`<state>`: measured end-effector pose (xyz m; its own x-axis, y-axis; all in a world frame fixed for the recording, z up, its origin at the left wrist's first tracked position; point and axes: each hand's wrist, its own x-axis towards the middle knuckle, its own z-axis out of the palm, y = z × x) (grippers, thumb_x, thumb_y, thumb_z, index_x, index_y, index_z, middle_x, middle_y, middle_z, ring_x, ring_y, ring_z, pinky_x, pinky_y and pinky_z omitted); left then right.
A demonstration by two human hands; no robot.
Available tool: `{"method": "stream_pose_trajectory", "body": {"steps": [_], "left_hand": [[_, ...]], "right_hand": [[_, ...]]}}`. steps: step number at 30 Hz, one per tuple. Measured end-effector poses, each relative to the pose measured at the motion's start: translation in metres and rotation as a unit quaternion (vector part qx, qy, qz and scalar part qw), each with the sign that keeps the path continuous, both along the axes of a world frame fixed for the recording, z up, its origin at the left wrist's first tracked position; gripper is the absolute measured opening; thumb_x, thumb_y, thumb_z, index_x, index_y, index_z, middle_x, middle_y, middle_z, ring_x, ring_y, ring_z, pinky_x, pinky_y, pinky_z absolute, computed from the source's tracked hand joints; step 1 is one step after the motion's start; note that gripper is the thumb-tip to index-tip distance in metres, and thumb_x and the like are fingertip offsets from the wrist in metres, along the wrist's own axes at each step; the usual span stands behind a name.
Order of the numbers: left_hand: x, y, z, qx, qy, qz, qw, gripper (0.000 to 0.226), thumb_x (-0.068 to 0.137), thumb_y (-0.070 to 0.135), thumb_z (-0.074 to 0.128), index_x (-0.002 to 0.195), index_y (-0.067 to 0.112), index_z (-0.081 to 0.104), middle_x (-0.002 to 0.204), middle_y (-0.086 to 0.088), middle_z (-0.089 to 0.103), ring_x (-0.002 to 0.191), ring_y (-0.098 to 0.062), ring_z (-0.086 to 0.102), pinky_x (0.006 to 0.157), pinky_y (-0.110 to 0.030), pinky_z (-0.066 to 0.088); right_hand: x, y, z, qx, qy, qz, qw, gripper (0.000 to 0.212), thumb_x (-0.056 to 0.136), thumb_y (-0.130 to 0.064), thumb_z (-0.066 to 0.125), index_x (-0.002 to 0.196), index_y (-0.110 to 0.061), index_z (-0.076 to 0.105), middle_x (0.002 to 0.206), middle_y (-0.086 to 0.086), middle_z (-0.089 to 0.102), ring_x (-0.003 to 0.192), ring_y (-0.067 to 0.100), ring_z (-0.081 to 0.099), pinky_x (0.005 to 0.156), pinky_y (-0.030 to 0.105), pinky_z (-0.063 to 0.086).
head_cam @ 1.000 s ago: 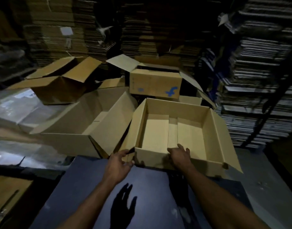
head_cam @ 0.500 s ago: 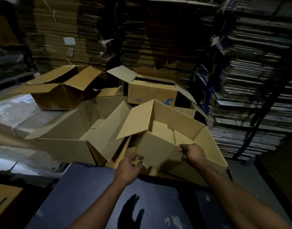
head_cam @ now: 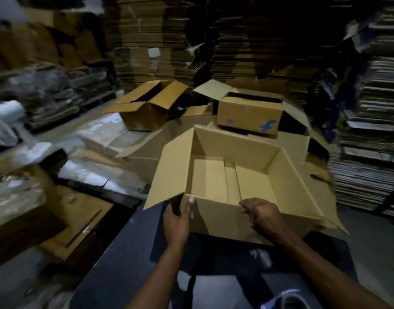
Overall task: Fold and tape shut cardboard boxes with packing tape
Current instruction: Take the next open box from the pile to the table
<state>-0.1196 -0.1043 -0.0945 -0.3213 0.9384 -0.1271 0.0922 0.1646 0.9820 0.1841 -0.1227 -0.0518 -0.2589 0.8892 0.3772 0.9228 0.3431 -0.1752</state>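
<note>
Both arms reach forward, left grip [head_cam: 178, 219] thumb raised, right grip [head_cam: 264, 216] curled knuckles-up.

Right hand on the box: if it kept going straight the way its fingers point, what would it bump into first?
The right hand grips the near wall of the open box, fingers curling over the rim. Going straight on, it would probably meet the box's floor flaps first, though depth is unclear.

Tan open box [head_cam: 225, 221], blue-marked brown box [head_cam: 249, 114], dark blue table [head_cam: 124, 259].

left shelves [head_cam: 47, 90] motion-blurred, shoe [head_cam: 287, 301] cut off, right fingers [head_cam: 247, 208] hidden inside box [head_cam: 236, 175]
</note>
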Motion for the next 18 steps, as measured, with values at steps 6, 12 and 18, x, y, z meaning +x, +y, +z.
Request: {"method": "stream_pose_trajectory", "body": {"steps": [6,12,18], "left_hand": [[-0.049,-0.097,-0.008,-0.019,0.003,0.093,0.995,0.143,0.058,0.099,0.076,0.17,0.02,0.035,0.171,-0.005,0.043,0.159,-0.03,0.037,0.13,-0.059,0.032],[-0.071,-0.163,-0.022,-0.044,0.041,0.136,0.989,0.143,0.05,0.093,0.084,0.167,0.032,0.03,0.163,-0.004,0.045,0.156,-0.036,0.032,0.131,-0.061,0.023],[-0.087,-0.166,-0.011,0.01,0.145,0.134,0.98,0.125,0.068,0.081,0.085,0.17,0.043,0.023,0.172,0.002,0.035,0.16,-0.028,0.024,0.122,-0.047,0.024]], "right_hand": [[-0.073,-0.051,-0.032,-0.02,0.001,0.068,0.997,0.043,0.065,-0.004,0.088,0.1,-0.027,0.082,0.104,-0.007,0.081,0.087,0.021,0.076,0.071,0.026,0.059],[-0.117,-0.077,-0.073,-0.105,-0.096,0.139,0.98,0.052,0.089,-0.015,0.068,0.139,-0.03,0.067,0.142,-0.005,0.069,0.143,0.025,0.056,0.114,0.048,0.047],[-0.136,-0.102,-0.069,-0.141,-0.092,0.106,0.98,0.072,0.1,-0.071,0.038,0.165,-0.041,0.033,0.173,-0.01,0.031,0.165,0.02,0.009,0.13,0.056,0.016]]}}
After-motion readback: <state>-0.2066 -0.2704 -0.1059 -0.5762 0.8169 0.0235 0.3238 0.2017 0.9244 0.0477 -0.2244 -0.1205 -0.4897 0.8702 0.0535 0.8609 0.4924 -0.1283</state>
